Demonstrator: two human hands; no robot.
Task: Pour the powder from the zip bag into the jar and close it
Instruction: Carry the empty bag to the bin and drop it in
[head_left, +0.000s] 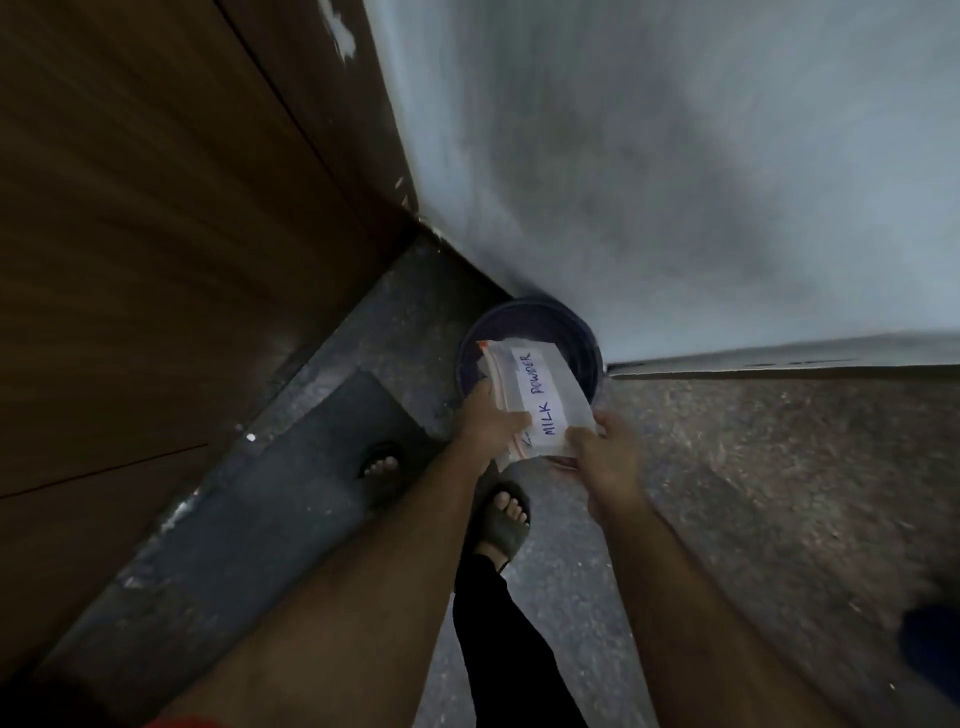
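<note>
both of my hands hold the zip bag (540, 400) over the floor; my left hand (491, 423) grips its left edge, thumb curled across the front beside the white label, fingers tucked behind; my right hand (605, 447) pinches the near right corner, thumb on top, the other fingers hidden under the plastic; the bag lies tilted, its orange-striped zip end pointing away from me; the label reads "milk powder" in blue ink; whether the zip is sealed i cannot tell; just beyond and below the bag a dark round bucket (576, 332) stands on the speckled floor (753, 467), tucked into the corner where the grey wall (649, 156) meets the brown wooden panel (156, 234); my sandalled feet (504, 519) stand on the floor beneath my forearms, the left one on a dark mat (291, 478).
</note>
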